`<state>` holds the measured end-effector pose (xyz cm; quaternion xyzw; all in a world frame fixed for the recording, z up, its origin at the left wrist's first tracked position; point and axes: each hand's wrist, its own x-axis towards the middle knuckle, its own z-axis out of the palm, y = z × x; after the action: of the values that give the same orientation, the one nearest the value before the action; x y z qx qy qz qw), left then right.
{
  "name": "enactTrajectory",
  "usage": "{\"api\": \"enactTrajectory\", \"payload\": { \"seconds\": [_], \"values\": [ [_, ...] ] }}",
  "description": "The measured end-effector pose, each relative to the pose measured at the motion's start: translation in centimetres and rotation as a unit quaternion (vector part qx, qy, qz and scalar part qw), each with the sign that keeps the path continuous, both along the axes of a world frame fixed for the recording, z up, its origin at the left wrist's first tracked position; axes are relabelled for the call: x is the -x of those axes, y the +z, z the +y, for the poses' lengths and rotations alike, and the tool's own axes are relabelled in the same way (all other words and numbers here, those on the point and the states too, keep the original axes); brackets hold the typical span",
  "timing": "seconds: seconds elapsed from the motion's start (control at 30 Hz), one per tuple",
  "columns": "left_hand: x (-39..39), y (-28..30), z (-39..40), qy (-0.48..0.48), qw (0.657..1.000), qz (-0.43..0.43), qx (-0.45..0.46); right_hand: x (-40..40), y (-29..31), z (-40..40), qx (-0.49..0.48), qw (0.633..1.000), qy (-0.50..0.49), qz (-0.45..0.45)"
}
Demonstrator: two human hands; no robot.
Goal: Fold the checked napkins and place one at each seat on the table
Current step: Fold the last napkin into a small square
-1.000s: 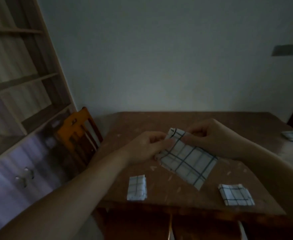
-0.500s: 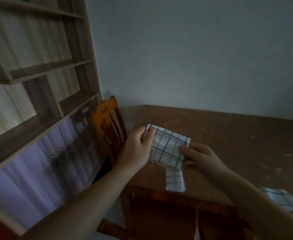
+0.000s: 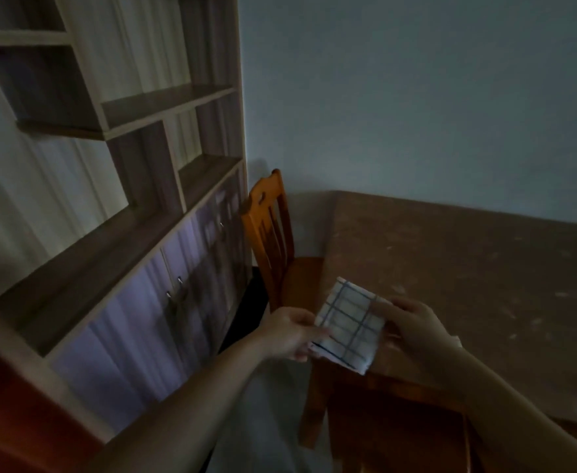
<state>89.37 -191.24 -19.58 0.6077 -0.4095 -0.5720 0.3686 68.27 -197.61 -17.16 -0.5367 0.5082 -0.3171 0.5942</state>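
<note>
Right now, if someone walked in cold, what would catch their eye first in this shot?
First, the white checked napkin, held up over the near left corner of the brown table, the left hand pinching its left edge and the right hand its right. Next, the orange wooden chair at the table's left end, then the tall shelf unit along the left wall.

A wooden chair [image 3: 273, 240] stands tucked against the table's [image 3: 467, 268] left edge; a shelf unit [image 3: 109, 186] walls off space beyond it.
</note>
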Motion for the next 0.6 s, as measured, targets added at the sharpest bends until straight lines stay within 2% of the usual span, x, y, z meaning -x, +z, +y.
{"api": "enactTrajectory", "payload": {
  "seconds": [0.03, 0.1, 0.2, 0.33, 0.5, 0.6],
  "values": [
    [-0.1, -0.8, -1.0, 0.017, 0.999, 0.032, -0.009, -0.9, -1.0, -0.6, -0.001, 0.999, -0.033, -0.026],
    [-0.3, -2.4, -3.6, 0.092, 0.991, 0.102, -0.013, -3.0, -2.7, -1.7, -0.024, 0.999, -0.016, -0.044],
    [-1.1, -4.1, -7.9, 0.138, 0.987, 0.086, -0.010, -5.8, -5.1, -4.4, -0.051, 0.998, 0.002, -0.042],
    [-2.7, -5.2, -12.8, 0.123, 0.991, 0.041, -0.027, -8.1, -6.6, -8.5, -0.051, 0.996, -0.064, -0.028],
    [-4.1, -6.7, -18.9, 0.057, 0.992, 0.081, -0.077, -9.3, -8.6, -14.4, -0.057, 0.989, -0.136, 0.003],
    [-4.8, -9.1, -23.5, 0.033, 0.994, 0.071, -0.078, -10.5, -11.2, -18.6, -0.065, 0.980, -0.186, 0.033]
  ]
}}
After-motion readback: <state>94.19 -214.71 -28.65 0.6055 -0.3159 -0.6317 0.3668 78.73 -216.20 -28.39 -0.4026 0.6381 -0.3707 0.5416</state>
